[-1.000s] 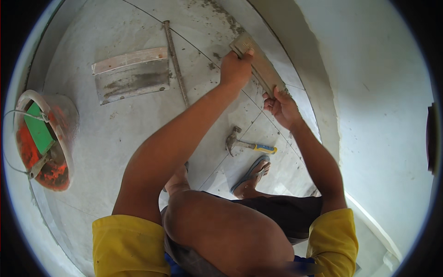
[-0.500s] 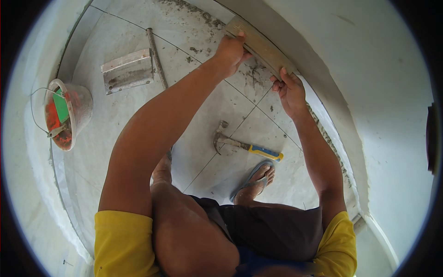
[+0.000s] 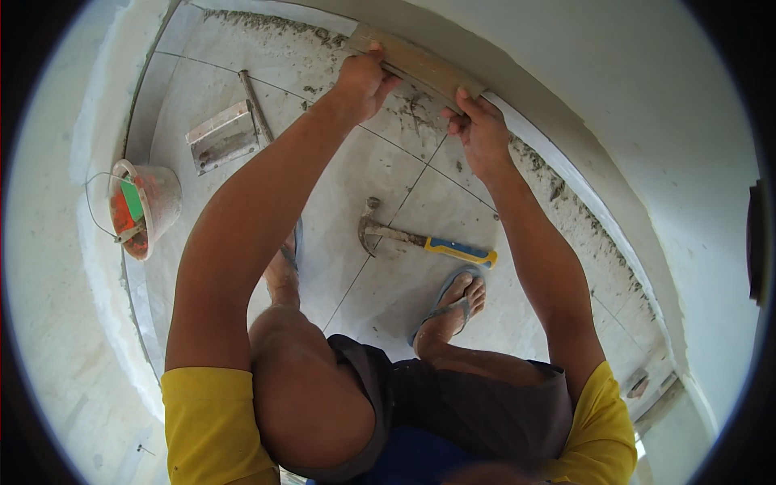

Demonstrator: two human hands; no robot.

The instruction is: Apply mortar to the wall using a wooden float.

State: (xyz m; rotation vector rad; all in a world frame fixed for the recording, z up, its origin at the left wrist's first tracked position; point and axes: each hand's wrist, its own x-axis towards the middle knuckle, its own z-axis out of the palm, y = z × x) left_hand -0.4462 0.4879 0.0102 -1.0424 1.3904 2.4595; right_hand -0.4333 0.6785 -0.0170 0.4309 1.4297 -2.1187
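Observation:
A long, flat beige strip, like a cut tile or board [image 3: 424, 71], lies along the foot of the wall at the top of the view. My left hand [image 3: 364, 85] grips it near its left end, fingers curled on its lower edge. My right hand [image 3: 483, 136] holds its right end, thumb on the face, other fingers bent beneath. Below my hands, a claw hammer with a blue-yellow handle [image 3: 457, 250] rests on the grey tiles. Left of them lie a square-bladed trowel or plate [image 3: 220, 139] and a thin bar [image 3: 255, 106].
A pale bucket [image 3: 159, 202] holding a green block [image 3: 132, 198] stands at the left wall. Grey tiled floor [image 3: 339, 186] has crumbled mortar along the curved-looking wall base [image 3: 602, 186]. My sandalled feet [image 3: 453, 307] are on the tiles, below the hammer.
Both hands have moved the strip forward, up against the wall's foot, and it lies less steeply angled in the view. The camera view has shifted, showing more of the right-hand floor edge.

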